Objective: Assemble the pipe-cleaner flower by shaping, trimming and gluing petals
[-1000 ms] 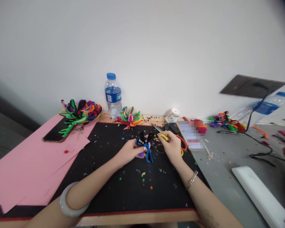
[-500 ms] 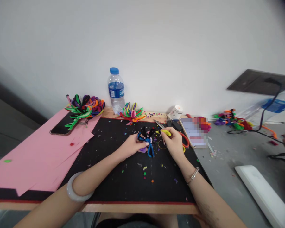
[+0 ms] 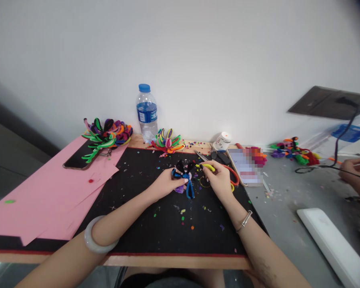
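Note:
My left hand (image 3: 165, 183) is closed on a pipe-cleaner flower (image 3: 184, 176) with black, blue and purple loops, held just above the black mat (image 3: 168, 224). My right hand (image 3: 218, 179) pinches a yellow pipe-cleaner loop (image 3: 208, 166) right beside the flower's black loops. Both hands rest near the mat's far middle. A pale bangle sits on my left wrist and a thin metal bracelet on my right.
Scissors (image 3: 201, 156) and a phone (image 3: 245, 167) lie behind my right hand. A water bottle (image 3: 147, 113), two finished flowers (image 3: 108, 134) (image 3: 167, 143), a small white cup (image 3: 222, 141) and pink paper (image 3: 45, 192) with a dark phone (image 3: 78, 161) line the back and left. Another person's hand (image 3: 358, 174) works at far right.
My hands and the flower have barely shifted, the right hand edging closer to it. The other person's hand at far right has come further into view, holding a black cable.

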A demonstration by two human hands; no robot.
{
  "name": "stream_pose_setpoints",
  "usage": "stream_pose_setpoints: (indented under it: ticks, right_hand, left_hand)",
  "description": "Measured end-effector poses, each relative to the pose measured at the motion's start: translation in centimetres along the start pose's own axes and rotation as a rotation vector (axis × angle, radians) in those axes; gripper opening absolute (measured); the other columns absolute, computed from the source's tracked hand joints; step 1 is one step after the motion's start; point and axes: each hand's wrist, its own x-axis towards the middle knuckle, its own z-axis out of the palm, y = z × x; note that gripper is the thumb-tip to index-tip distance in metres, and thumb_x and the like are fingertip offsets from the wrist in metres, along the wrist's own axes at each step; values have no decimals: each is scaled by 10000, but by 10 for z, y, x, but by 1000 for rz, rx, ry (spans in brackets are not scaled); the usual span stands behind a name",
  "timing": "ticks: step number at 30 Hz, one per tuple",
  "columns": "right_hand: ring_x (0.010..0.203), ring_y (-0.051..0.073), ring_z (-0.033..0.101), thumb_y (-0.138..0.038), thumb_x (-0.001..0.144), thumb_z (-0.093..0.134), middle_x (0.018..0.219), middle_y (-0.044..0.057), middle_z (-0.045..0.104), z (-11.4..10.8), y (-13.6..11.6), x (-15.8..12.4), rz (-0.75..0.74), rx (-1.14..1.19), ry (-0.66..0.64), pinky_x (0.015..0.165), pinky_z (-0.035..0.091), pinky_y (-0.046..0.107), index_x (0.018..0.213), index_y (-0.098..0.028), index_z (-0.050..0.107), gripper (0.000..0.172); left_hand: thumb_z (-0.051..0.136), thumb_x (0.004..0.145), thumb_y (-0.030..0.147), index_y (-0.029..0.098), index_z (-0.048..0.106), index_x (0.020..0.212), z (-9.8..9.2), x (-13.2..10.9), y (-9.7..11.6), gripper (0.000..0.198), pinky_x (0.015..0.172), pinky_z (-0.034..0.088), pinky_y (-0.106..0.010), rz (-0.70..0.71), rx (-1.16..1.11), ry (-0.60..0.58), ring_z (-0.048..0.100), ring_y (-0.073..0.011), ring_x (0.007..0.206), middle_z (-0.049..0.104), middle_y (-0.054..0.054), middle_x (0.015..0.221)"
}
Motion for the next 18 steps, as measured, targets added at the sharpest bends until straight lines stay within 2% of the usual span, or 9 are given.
stream_pose_setpoints:
  ticks: [12, 18]
  right_hand:
    - [480, 99, 471, -251, 724, 545, 689, 17, 611, -1, -4, 0, -2, -19, -17, 471, 370, 229, 827, -170, 630, 156]
    - [461, 96, 451, -245, 746, 522, 654, 10, 599, -1, -6, -1, 26, 77, -54, 448, 358, 222, 900, -175, 588, 182]
  left_hand:
    - [690, 641, 271, 125, 571, 773, -1, 1, -2, 230, 587, 504, -252, 5, 2, -8, 609, -122, 594, 621, -5, 663]
    - [698, 633, 275, 128, 585, 777, -1, 0, -1, 234, 595, 505, -258, 6, -17, 3, 610, -126, 604, 624, -7, 671]
